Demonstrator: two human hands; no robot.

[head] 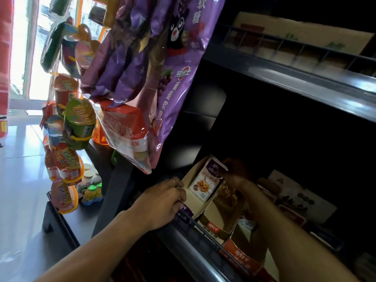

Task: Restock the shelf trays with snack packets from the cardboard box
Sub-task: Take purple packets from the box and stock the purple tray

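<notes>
- Packet [206, 181] stands in the open cardboard tray [196, 197] on your shelf, at 5 o'clock.
- Your right hand [236, 173] pinches the packet's top.
- Your left hand [162, 202] curls around the tray's front corner.
- Purple bags [154, 58] hang at 12 o'clock.

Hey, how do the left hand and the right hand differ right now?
The left hand sits at the front edge of the cardboard tray, by the shelf rail, in good light. The right hand reaches deeper into the dim shelf and pinches the top of a white snack packet standing in that tray. The left hand wears a ring; none shows on the right. Both work at the same tray.
</notes>
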